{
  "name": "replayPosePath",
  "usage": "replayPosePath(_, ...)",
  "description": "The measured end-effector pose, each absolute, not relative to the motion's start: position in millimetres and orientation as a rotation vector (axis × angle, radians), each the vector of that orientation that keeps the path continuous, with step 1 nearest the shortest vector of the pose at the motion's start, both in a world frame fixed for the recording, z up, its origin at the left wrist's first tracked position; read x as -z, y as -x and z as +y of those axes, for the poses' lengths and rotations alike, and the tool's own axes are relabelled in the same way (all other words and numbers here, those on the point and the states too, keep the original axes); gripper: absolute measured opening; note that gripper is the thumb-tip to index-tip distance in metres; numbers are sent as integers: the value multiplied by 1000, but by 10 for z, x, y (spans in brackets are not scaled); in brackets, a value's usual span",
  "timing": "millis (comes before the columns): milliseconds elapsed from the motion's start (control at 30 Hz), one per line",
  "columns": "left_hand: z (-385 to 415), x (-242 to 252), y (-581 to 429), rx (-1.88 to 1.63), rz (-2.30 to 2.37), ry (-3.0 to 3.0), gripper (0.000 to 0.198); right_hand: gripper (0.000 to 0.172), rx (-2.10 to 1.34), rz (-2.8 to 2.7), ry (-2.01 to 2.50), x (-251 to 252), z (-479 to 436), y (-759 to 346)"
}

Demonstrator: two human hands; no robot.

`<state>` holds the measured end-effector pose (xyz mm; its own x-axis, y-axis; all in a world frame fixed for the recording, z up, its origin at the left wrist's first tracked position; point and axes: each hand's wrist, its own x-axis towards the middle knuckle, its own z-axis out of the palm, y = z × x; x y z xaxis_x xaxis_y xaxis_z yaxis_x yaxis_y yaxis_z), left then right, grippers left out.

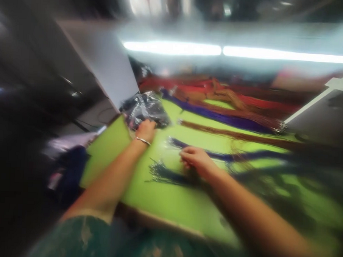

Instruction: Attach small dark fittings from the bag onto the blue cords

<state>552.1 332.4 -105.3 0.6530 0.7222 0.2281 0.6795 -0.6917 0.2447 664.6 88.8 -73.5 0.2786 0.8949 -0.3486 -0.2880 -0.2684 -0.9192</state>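
My left hand [146, 130] reaches to the near edge of a clear plastic bag [145, 106] with dark contents; its fingers are bent against the plastic, and their tips are hidden. My right hand [191, 157] is closed in a pinch, over the space between two bundles of dark blue cords; what it holds is too small and blurred to make out. One blue bundle [218, 156] runs right from just above that hand. The other bundle [165, 173], with shiny tips, lies below and left of it.
A brown cord bundle [211, 128], a purple bundle [225, 117] and red cords [187, 83] lie farther back on the green tabletop [157, 201]. A white panel [111, 65] stands at the back left. Dark blue fabric [73, 169] is beside the table's left edge.
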Motion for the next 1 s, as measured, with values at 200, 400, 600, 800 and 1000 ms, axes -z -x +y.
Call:
replayPosePath(200,3252,906,-5423,-647,1121,-2749,35,14,-1335,-706,1450,743,738,-6728)
replayPosePath(400,2833,667,-5342,-846,1016,-2033,27,13,-1362,-761,1460,612,640,-6828)
replayPosePath(600,2052,531,-5494,-691,682,-1250,38,11,-1100,-681,1620,487,662,-6806)
replayPosePath(800,1760,753,-5560,-421,691,-826,26,13,-822,-862,1752,590,640,-6772)
replayPosePath(1000,1831,853,-5504,-280,616,-804,26,13,-518,-1065,1818,801,625,-6743)
